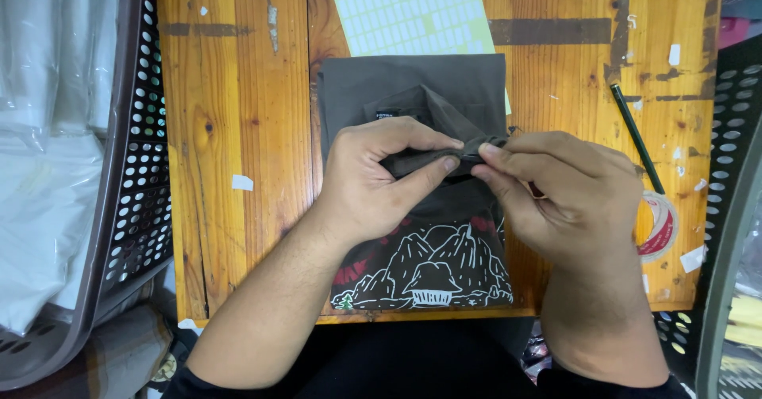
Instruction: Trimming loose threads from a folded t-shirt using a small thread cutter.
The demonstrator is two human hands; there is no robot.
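Note:
A folded dark grey-brown T-shirt (413, 90) lies on the wooden table (238, 90), with a white mountain drawing and red marks on its near part (429, 276). My left hand (373, 181) pinches a raised fold of the fabric at the shirt's middle between thumb and fingers. My right hand (567, 197) pinches the same fold from the right, fingertips almost meeting the left hand's. A small black neck label (386, 115) shows just above my left hand.
A pale yellow sheet of white stickers (409, 10) lies beyond the shirt. A dark pencil (635, 133) and a tape roll (663, 224) sit at the right. A perforated brown basket (131, 169) holding clear plastic bags (48, 169) stands left; another basket edge (726, 169) is at right.

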